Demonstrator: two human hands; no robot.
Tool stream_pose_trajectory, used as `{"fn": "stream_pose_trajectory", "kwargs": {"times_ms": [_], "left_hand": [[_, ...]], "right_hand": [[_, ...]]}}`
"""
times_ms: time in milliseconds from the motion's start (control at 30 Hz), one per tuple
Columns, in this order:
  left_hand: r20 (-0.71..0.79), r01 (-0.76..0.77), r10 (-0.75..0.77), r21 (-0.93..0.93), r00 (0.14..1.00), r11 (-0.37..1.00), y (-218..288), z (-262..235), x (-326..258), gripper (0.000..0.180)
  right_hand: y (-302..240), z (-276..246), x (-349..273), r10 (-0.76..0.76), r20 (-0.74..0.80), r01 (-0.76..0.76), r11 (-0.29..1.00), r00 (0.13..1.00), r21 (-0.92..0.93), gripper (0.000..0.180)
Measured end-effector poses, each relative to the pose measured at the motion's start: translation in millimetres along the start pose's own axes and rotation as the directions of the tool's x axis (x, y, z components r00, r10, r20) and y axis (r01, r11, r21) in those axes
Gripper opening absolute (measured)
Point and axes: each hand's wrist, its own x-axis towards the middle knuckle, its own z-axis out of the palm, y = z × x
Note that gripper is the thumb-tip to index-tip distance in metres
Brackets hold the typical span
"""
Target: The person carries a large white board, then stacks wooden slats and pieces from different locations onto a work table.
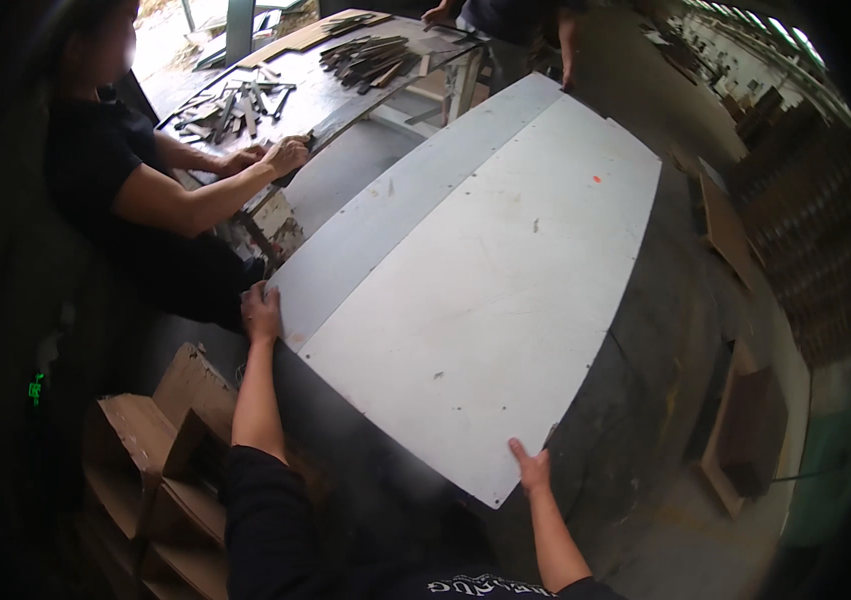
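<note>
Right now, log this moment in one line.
left hand: at panel left corner | right hand: on right edge, thumb on top | co-worker's hand: at far end | strips: piled on table

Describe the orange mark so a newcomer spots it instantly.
Find the big pale panel held by the person's left hand and right hand. Toward its far right corner sits a small orange mark, the only bright colour among dark specks.

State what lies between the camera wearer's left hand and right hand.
In the head view, a large, flat white panel with a pale grey side strip spans from the left hand to the right hand; small dark marks dot its surface.
</note>
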Motion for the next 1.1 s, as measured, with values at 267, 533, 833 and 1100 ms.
{"fn": "stream_pose_trajectory", "kwargs": {"times_ms": [267,533,833,1100], "left_hand": [[0.463,0.761,-0.633,-0.551,0.62,0.342,118.3,-11.5,-172.3,0.086],[0.61,0.76,-0.69,-0.636,0.39,-0.132,197.4,-22.1,-249.6,0.038],[0.614,0.817,-0.667,-0.577,0.421,-0.016,192.8,-26.8,-242.6,0.057],[0.727,0.819,-0.461,-0.573,0.509,0.001,170.6,-25.1,-241.6,0.068]], "right_hand": [[-22.2,-68.9,125.8,0.051,0.221,-0.183,0.754,0.974,0.63,0.051],[23.1,-85.8,245.3,-0.046,0.05,-0.005,0.69,0.998,0.724,0.044],[7.9,-77.3,216.6,0.004,0.301,-0.249,0.572,0.954,0.781,0.035],[50.6,-64.4,226.4,0.113,0.264,-0.282,0.535,0.958,0.796,0.03]]}}
